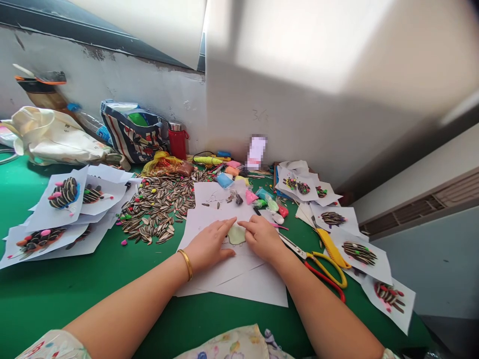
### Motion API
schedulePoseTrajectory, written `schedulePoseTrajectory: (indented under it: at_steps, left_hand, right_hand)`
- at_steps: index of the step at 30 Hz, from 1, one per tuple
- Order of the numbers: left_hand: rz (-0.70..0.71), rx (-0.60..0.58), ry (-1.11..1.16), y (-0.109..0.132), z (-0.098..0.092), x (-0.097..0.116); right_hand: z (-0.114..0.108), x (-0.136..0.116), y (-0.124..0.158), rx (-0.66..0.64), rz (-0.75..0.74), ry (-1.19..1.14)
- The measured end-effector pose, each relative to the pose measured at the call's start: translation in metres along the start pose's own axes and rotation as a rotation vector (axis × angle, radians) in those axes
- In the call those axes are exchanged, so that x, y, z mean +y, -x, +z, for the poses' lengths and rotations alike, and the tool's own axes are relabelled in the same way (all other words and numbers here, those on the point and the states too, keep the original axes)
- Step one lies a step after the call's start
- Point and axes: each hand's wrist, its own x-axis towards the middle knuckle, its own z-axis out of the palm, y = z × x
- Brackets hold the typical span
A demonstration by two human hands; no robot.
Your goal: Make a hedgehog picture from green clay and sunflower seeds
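A pale green lump of clay (236, 234) lies on a white sheet of paper (239, 279) in front of me. My left hand (209, 244) rests on the paper with its fingertips pressing the lump's left edge. My right hand (262, 238) presses the lump from the right with its forefinger. Both hands have their fingers curled down onto the clay. A gold bangle (186, 263) sits on my left wrist.
A heap of striped sunflower seeds (157, 207) lies to the left. Finished seed pictures on paper lie at the left (65, 197) and the right (359, 252). Scissors (322, 267) and a yellow utility knife (331, 247) lie right of my hand. Coloured clay pieces (258, 197), bags (130, 129) and a red flask (177, 142) stand by the wall.
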Motion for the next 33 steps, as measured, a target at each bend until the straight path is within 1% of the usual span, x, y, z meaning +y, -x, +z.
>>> schedulePoseTrajectory:
  at_steps: [6, 11, 16, 22, 28, 33]
  left_hand:
    - [0.022, 0.013, -0.009, 0.000, 0.000, 0.000]
    - [0.032, -0.002, -0.012, -0.001, -0.002, 0.001]
    - [0.008, -0.016, -0.025, -0.001, -0.002, 0.001]
    - [0.012, -0.013, -0.005, 0.000, -0.001, -0.001]
    - [0.002, -0.005, 0.050, -0.001, -0.002, -0.003]
    - [0.000, -0.001, 0.064, -0.002, -0.001, -0.005]
  right_hand:
    - [-0.001, 0.001, 0.002, -0.047, 0.002, -0.018]
    - [-0.001, 0.002, 0.000, -0.034, 0.035, -0.029]
    - [-0.004, 0.004, 0.002, -0.063, -0.002, 0.023]
    - [-0.007, 0.004, 0.005, -0.052, -0.018, 0.050]
    - [-0.008, -0.008, 0.007, -0.049, -0.113, 0.054]
    - [-0.002, -0.018, 0.005, -0.086, -0.162, 0.098]
